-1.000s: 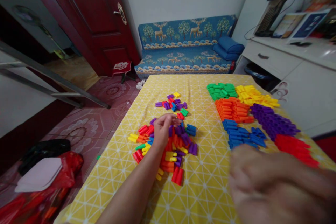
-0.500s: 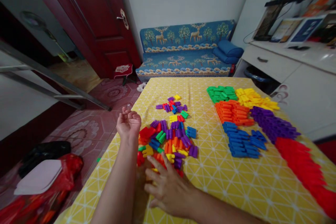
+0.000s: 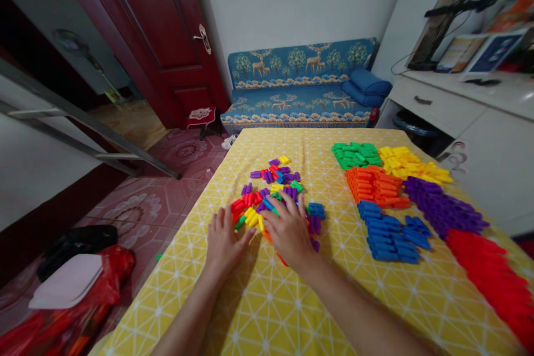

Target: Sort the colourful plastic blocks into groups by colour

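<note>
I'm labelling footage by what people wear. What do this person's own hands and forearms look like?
No gloves on the left hand or right hand. The left forearm and right forearm are bare as far as they show, with no sleeve, watch or bracelet. No ring is visible.

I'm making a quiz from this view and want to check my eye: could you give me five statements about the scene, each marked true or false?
1. The right hand is spread over the mixed pieces. True.
2. The orange pile lies between the green pile and the blue pile. True.
3. The purple pile is left of the blue one. False: the purple pile lies to its right.
4. The left hand is on the red pile. False: the left hand is beside the mixed pieces, far from the red pile.
5. The tablecloth is plain white. False: the tablecloth is yellow with white lines.
</note>
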### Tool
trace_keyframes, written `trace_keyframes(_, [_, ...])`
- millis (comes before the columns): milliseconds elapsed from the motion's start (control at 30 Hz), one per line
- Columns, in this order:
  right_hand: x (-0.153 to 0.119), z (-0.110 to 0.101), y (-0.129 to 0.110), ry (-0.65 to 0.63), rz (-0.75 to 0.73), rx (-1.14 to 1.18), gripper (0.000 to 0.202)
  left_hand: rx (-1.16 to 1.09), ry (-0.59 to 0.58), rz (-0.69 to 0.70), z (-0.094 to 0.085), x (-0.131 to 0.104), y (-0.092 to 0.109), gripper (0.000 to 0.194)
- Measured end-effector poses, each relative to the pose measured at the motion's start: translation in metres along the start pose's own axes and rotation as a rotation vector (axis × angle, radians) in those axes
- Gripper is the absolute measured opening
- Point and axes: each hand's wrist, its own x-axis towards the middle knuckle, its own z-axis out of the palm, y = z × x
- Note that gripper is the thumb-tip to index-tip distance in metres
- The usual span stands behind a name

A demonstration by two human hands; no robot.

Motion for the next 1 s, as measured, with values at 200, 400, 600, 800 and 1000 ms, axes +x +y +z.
trace_keyframes(200, [-0.027, 0.003, 0.066, 0.241, 0.413, -0.047, 0.046, -0.094, -0.085, 0.149, 0.029, 0.026, 0.044, 0.076])
trace_keyframes(400, [-0.033, 0.018, 0.069, 0.137, 0.274, 0.205, 0.055, -0.222, -0.105, 0.333, 0.039, 0.081, 0.066, 0.041])
trace_keyframes(600, [-0.03, 0.009, 0.06, 0.213, 0.244, 0.504, 0.039, -0.251, -0.096, 0.445, 0.028, 0.128, 0.09, 0.023])
trace_keyframes(800, [-0.03, 0.007, 0.068, 0.438, 0.352, 0.427, 0.034, 0.015, -0.459, 0.709, 0.034, 0.154, 0.139, 0.038])
trace_keyframes(1000, [-0.031, 0.014, 0.075, 0.459, 0.422, 0.381, 0.037, 0.194, -0.581, 0.694, 0.042, 0.158, 0.163, 0.04])
